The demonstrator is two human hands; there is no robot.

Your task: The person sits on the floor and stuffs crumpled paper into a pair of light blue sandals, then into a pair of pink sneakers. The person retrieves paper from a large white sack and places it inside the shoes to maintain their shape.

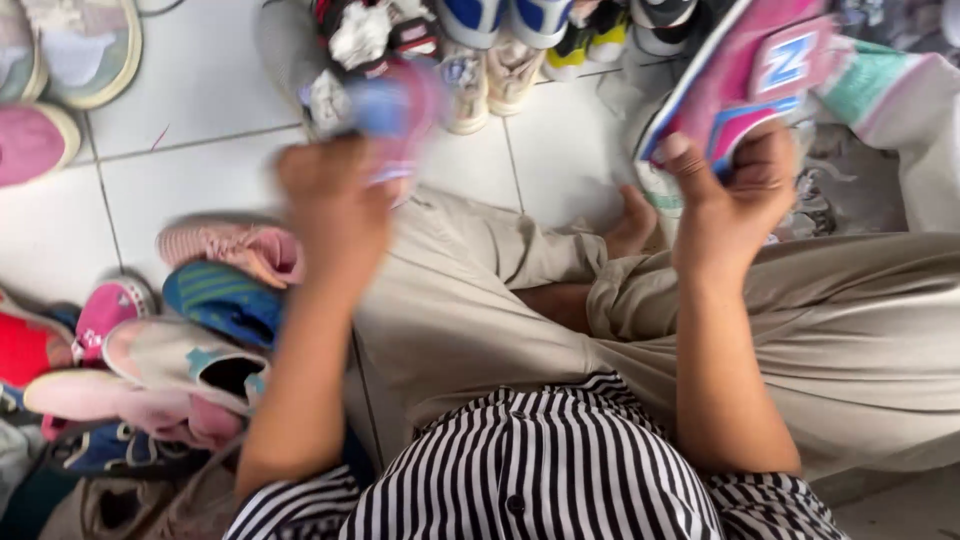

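My right hand (728,195) grips a pink sneaker (745,75) with blue trim and a white sole, held up at the upper right. My left hand (335,200) is blurred with motion and holds a second pink and blue sneaker (395,115) above my lap. I sit cross-legged in beige trousers (470,300) and a black-and-white striped shirt (540,470); a bare foot (632,225) shows between my knees.
Small shoes lie piled at my left: a pink knit one (235,245), a blue striped one (222,300), a grey one (180,360). More pairs line the top edge (500,50). White floor tiles (190,110) lie between the piles. A pink and green cloth (880,90) is at right.
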